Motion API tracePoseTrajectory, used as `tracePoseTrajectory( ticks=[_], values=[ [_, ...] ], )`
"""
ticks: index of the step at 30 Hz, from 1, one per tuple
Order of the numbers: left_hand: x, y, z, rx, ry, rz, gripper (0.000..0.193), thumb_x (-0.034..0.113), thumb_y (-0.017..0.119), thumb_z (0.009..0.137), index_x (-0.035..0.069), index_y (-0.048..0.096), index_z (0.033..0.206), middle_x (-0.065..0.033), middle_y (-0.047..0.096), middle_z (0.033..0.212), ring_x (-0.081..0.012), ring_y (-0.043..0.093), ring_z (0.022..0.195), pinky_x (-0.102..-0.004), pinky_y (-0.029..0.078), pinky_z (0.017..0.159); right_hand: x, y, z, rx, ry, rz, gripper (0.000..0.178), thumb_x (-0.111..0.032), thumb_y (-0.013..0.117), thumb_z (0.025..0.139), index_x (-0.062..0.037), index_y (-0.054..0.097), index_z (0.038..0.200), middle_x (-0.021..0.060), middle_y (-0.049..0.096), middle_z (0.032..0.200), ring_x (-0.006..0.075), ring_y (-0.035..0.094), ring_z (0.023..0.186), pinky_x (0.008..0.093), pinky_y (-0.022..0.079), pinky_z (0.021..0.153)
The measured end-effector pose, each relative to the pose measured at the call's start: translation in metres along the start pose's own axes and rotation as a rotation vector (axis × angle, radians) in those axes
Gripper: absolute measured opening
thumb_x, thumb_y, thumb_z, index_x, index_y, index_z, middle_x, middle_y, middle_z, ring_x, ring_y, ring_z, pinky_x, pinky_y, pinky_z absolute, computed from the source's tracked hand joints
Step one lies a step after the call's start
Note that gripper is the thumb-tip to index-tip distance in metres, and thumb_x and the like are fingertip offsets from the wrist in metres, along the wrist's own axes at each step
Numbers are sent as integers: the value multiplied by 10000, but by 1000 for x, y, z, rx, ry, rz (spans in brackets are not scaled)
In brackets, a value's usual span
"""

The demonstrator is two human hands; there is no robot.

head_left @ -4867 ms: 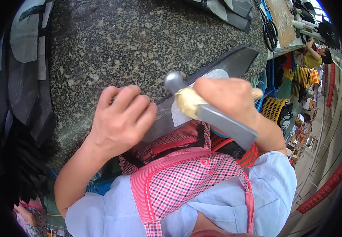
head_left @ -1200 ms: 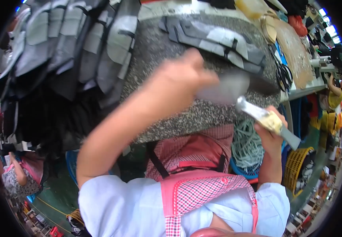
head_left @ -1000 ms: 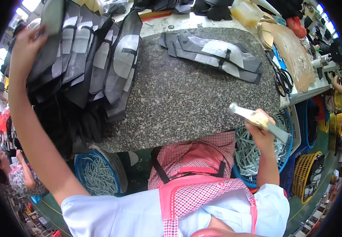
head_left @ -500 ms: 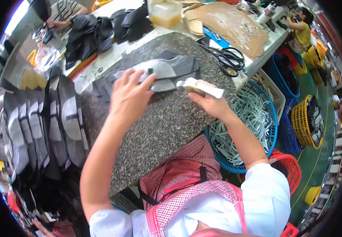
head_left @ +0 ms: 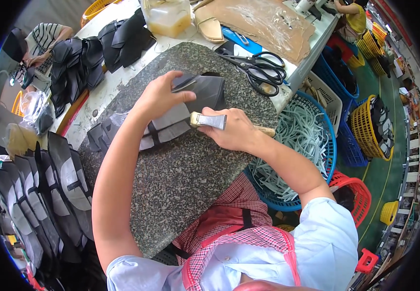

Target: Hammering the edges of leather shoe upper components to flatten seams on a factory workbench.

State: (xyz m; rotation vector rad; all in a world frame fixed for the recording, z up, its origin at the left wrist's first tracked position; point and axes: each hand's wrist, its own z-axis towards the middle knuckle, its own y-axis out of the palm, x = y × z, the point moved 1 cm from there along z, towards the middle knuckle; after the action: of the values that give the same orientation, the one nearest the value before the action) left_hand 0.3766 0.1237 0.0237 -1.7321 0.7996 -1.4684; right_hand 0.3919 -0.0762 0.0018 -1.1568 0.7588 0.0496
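Note:
My right hand [head_left: 236,130] is closed around a hammer [head_left: 210,120] with a metal head; its wooden handle sticks out past my wrist. The head is just above the near edge of a row of overlapping grey sheet pieces [head_left: 173,119] on a speckled stone slab [head_left: 185,184]. My left hand [head_left: 164,97] is at the far side of this row, thumb and forefinger spread apart. Between them is the edge of a dark grey piece [head_left: 207,89], which the thumb touches. A small black strip crosses the lighter pieces. The other left fingers are mostly hidden.
Black-handled scissors [head_left: 263,70] lie at the slab's far right. A blue basket [head_left: 333,145] of pale strips stands right of the slab. Layered grey pieces [head_left: 40,194] are stacked at left. Behind are black pieces [head_left: 76,68], a container of yellowish liquid [head_left: 168,17] and other people.
My left hand has lifted off the flat pieces, its thumb and forefinger now around a dark piece's edge. The hammer has moved left and down and turned. The whole view has shifted.

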Motion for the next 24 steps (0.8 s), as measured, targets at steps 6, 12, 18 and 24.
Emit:
tracePoseTrajectory(
  ticks=[6, 12, 18, 24],
  values=[
    [-10, -6, -11, -122, -91, -250, 306, 283, 701, 787, -8, 671, 877, -71, 582, 676, -158, 551, 683, -320, 441, 653, -2, 7, -3, -21, -82, -101, 151, -119, 578, 780, 13, 520, 823, 193, 609, 612, 379, 639, 607, 468, 512, 552],
    [-9, -8, -28, -81, 7, -360, 264, 240, 668, 817, -11, 611, 764, -30, 495, 568, -125, 415, 567, -321, 375, 559, -11, 2, -1, -45, -79, -164, 140, -93, 576, 734, 22, 541, 805, 191, 606, 595, 372, 642, 587, 458, 519, 544],
    [-5, -8, -29, 229, -28, -241, 290, 229, 665, 812, -19, 568, 695, -13, 455, 543, -97, 395, 539, -303, 339, 516, 16, -15, -18, 72, -14, 337, 325, -330, 602, 869, -98, 625, 1095, 131, 674, 950, 292, 650, 905, 368, 511, 788],
    [-12, -38, -47, 77, -6, -558, 143, 157, 605, 889, 31, 637, 831, 58, 550, 681, -16, 432, 614, -205, 336, 538, 54, -41, -29, 357, 320, 672, 621, -456, 765, 744, -33, 571, 1156, -13, 556, 807, 77, 497, 716, 230, 440, 668]
  ],
)
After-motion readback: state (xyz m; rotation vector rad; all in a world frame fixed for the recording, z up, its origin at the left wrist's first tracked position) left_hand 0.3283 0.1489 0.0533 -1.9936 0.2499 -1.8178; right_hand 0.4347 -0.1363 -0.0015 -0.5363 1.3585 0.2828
